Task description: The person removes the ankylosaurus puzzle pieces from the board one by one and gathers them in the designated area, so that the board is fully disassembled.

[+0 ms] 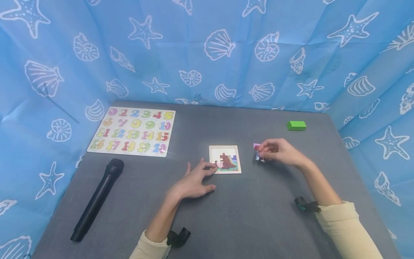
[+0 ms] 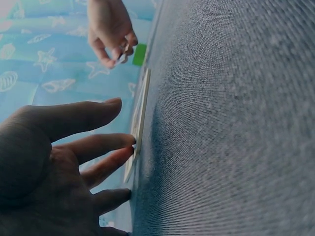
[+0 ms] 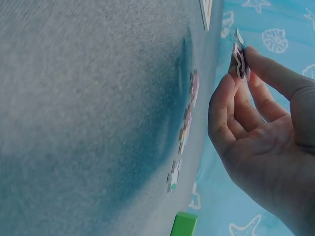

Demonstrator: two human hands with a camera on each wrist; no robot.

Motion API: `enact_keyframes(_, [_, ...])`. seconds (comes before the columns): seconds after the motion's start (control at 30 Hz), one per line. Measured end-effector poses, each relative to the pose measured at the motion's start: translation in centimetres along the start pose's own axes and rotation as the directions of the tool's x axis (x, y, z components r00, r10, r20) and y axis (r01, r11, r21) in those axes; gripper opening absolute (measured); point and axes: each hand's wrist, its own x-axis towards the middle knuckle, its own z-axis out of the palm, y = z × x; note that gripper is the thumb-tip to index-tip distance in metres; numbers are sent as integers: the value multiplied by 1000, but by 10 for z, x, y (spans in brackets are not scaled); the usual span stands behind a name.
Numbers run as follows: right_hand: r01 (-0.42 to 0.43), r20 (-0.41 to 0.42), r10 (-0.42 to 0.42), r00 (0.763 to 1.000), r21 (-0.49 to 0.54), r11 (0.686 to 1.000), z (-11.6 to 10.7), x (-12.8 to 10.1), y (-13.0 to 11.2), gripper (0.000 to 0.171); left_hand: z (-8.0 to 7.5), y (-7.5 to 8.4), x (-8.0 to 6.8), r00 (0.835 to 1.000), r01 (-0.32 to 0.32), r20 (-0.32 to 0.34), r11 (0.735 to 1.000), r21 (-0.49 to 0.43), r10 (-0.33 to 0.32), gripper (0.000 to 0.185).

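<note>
A small wooden puzzle tray lies mid-table, with a brown dinosaur picture partly filled in along its lower half. My left hand rests on the grey table with its fingers spread, and its fingertips touch the tray's left edge. To the right of the tray, my right hand pinches a puzzle piece between thumb and fingers, raised just off the table. Under it lie a few loose pieces.
A number puzzle board sits at the back left. A black microphone lies along the front left. A green block stands at the back right. Blue seashell cloth walls in the table.
</note>
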Motion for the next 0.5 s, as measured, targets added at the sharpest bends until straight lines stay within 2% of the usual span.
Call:
enact_keyframes(0.23, [-72, 22, 72, 997, -5, 997, 0, -2, 6, 21, -1, 1, -1, 1000, -8, -7, 1000, -12, 8, 63])
enact_keyframes(0.5, [-49, 29, 50, 998, -38, 998, 7, 1, 14, 16, -1, 2, -1, 1000, -4, -3, 1000, -13, 4, 63])
